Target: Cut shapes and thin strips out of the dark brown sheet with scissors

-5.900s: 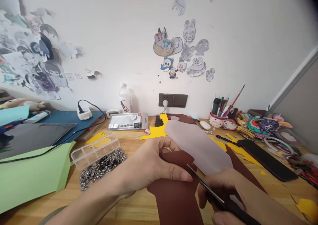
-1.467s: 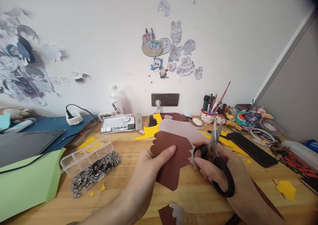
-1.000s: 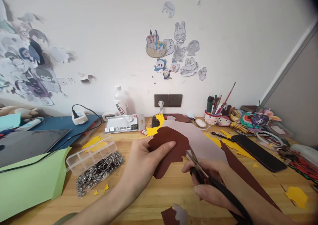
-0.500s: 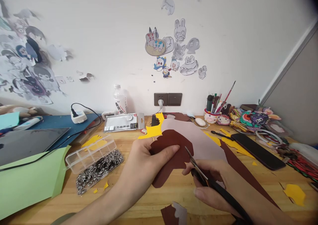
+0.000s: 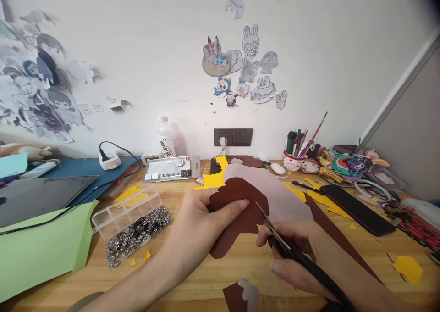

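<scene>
My left hand [image 5: 202, 225] pinches a brown paper shape [image 5: 237, 206] with a scalloped edge, thumb on top, above the wooden desk [image 5: 192, 280]. My right hand [image 5: 302, 257] grips black-handled scissors [image 5: 275, 231], whose blades point up and left and meet the brown shape's right edge. A pale pink sheet [image 5: 275, 192] lies behind the brown shape. A small brown and pink offcut [image 5: 240, 296] rests on the desk near the front edge.
A clear compartment box [image 5: 125, 206] and a heap of metal eyelets [image 5: 137, 234] lie to the left, beside green paper [image 5: 37, 252]. Yellow scraps [image 5: 407, 268], a black phone [image 5: 357, 206], a pen cup [image 5: 294, 158] and a water bottle [image 5: 167, 137] stand around.
The brown sheet has been cut down to a small scalloped shape and an offcut has dropped onto the desk. In the last second the scissors have stayed at its right edge.
</scene>
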### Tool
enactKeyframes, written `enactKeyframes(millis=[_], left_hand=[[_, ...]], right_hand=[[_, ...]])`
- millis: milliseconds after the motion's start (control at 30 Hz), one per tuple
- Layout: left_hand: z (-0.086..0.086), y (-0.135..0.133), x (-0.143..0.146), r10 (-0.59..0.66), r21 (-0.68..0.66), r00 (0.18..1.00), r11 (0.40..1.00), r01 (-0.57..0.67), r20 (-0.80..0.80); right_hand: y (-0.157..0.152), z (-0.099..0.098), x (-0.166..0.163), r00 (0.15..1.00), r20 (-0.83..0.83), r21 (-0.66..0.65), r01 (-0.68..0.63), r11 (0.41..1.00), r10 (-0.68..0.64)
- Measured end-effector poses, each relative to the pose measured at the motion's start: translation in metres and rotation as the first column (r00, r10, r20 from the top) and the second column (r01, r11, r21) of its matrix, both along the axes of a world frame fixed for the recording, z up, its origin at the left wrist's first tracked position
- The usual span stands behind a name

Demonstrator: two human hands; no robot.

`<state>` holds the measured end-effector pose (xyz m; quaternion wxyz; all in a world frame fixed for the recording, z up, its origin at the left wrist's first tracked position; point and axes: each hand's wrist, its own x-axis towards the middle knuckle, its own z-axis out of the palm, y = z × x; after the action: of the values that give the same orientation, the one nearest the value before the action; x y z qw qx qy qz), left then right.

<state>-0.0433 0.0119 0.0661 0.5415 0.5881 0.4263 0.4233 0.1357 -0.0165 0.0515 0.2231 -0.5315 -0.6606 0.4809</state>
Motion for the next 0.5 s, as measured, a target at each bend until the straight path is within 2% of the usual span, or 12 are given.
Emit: enactKeyframes(millis=[500], left_hand=[[-0.0015,0.0026,0.0001,-0.012,-0.006,1.0,1.0,0.012,0.024]], right_hand=[[-0.0001,-0.0073,0.0011,1.0,-0.022,0.019,0.012,1.0,-0.012]])
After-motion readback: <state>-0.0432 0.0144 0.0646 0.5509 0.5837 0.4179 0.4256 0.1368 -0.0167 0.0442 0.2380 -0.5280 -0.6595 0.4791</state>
